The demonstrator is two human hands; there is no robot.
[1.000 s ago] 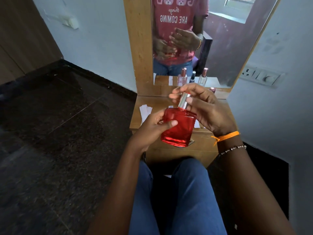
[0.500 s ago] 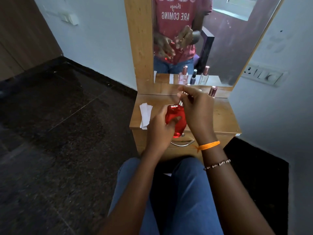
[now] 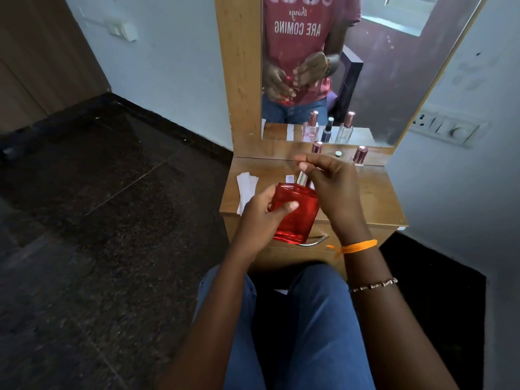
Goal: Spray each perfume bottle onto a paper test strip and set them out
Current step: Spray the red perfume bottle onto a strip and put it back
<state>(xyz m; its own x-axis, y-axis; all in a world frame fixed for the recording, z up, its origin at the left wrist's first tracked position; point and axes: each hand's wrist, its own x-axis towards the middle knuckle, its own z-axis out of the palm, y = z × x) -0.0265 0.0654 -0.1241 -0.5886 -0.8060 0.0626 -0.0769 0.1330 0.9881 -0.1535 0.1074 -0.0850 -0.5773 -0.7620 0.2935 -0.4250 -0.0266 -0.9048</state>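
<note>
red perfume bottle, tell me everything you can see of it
The red perfume bottle is a flat, squarish flask of clear red material that looks like glass, with a silver metal neck at the top. It is held in the air, tilted slightly, in front of the wooden dresser. The left hand grips its body, thumb across the front; the right hand closes around the silver neck, hiding its tip.
</note>
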